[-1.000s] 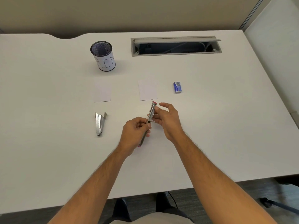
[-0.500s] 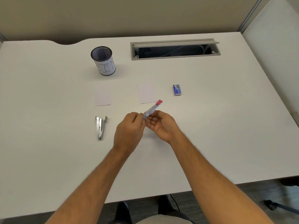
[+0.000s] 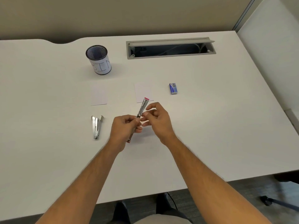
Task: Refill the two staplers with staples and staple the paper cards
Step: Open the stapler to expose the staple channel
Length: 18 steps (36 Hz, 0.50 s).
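Left hand (image 3: pixel 125 130) fingers are clamping the stapler (image 3: pixel 142 107), holding it over the desk (image 3: pixel 210 126) centre, pink tip pointing far. Right hand (image 3: pixel 157 120) fingers are curling against its middle; cannot tell if pinching.

Both forearms are bare to the elbow and lightly haired, the left hand (image 3: pixel 124 128) and right hand (image 3: pixel 159 122) equally bare; beige trousers (image 3: pixel 155 221) and dark shoes (image 3: pixel 120 212) complete the outfit.

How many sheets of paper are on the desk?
2. One sheet lies near the cup; the other to its right, beyond the held stapler. None seems hidden.
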Each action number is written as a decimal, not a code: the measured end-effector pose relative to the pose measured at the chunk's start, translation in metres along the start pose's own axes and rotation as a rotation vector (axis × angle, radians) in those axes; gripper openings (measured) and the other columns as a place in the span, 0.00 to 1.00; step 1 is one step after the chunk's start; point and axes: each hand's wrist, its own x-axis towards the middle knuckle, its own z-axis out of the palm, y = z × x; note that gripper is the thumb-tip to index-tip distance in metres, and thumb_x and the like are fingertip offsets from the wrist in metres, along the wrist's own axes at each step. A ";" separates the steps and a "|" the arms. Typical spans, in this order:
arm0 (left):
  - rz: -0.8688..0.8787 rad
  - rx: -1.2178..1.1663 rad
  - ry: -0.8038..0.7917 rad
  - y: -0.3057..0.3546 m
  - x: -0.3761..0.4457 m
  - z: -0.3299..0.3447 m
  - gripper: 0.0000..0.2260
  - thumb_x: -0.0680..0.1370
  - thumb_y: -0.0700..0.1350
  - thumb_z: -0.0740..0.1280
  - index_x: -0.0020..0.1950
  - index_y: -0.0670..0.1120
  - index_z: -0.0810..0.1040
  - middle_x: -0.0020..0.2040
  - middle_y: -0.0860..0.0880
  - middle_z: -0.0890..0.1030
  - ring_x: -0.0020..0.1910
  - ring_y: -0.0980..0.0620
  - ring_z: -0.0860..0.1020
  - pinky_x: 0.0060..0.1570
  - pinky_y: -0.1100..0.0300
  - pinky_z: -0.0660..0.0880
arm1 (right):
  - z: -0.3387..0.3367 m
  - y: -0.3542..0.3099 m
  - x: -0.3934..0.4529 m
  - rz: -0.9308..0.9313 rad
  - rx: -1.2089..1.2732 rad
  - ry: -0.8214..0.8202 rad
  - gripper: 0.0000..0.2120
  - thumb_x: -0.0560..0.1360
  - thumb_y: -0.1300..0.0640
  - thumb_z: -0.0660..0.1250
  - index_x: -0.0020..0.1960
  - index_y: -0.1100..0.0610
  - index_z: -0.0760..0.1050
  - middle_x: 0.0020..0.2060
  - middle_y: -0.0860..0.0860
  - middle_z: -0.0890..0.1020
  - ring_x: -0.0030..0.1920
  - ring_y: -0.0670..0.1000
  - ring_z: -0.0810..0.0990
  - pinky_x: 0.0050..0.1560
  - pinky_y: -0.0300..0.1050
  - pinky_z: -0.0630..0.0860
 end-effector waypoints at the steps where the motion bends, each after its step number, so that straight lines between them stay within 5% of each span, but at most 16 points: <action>1: 0.001 -0.018 -0.010 0.000 0.000 0.000 0.04 0.80 0.38 0.71 0.48 0.39 0.85 0.38 0.41 0.86 0.36 0.45 0.85 0.47 0.48 0.85 | 0.000 0.000 -0.001 -0.033 -0.039 -0.012 0.05 0.79 0.64 0.67 0.54 0.57 0.77 0.42 0.58 0.85 0.43 0.55 0.87 0.43 0.52 0.86; 7: 0.011 -0.094 -0.052 -0.006 -0.001 0.002 0.05 0.81 0.37 0.70 0.49 0.41 0.86 0.42 0.39 0.87 0.38 0.46 0.85 0.45 0.55 0.84 | 0.001 0.002 -0.004 -0.146 -0.294 -0.024 0.07 0.79 0.64 0.66 0.52 0.57 0.82 0.43 0.50 0.85 0.44 0.51 0.85 0.46 0.52 0.86; 18: 0.019 -0.084 -0.026 -0.015 0.000 0.004 0.06 0.81 0.37 0.70 0.49 0.44 0.86 0.40 0.45 0.87 0.38 0.49 0.85 0.47 0.52 0.83 | -0.001 -0.009 -0.003 -0.309 -0.724 -0.119 0.08 0.81 0.62 0.62 0.53 0.60 0.81 0.44 0.53 0.83 0.44 0.52 0.80 0.49 0.53 0.79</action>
